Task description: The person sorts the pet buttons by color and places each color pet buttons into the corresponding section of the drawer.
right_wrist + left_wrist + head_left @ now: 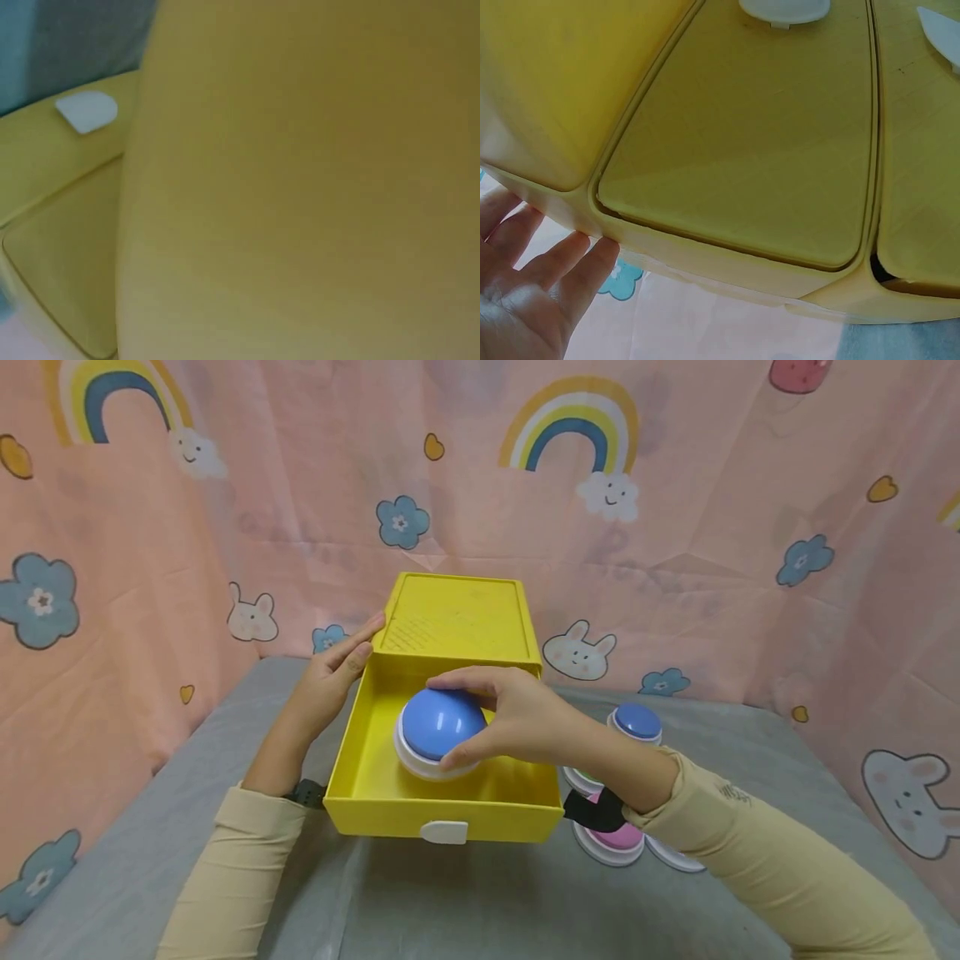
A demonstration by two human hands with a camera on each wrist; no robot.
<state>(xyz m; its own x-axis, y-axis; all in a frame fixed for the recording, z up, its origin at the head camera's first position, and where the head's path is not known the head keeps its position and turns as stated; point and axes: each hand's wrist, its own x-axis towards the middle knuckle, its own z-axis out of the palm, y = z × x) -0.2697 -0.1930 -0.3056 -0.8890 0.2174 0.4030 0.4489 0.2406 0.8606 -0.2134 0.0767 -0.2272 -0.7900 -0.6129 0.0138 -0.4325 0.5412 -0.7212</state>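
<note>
Right grip (pixel 517 714): is grasping the blue-domed button (pixel 438 727), with thumb and fingers curving around its side.
Blue-domed button: is sitting in the hold of this grip, within the open top drawer of the yellow cabinet (pixel 461 614); whether it is touching the drawer floor, I cannot tell.
Left grip (pixel 318 685): is not clenching anything; its extended fingers are touching the cabinet's left side.
Top drawer (pixel 442 818): is standing out from the cabinet toward the person, its white handle (pixel 445 832) facing front.
Other buttons: one blue (pixel 637 720) and one pink (pixel 618 839) are lying right of the cabinet, on the grey tabletop (pixel 450 902).
</note>
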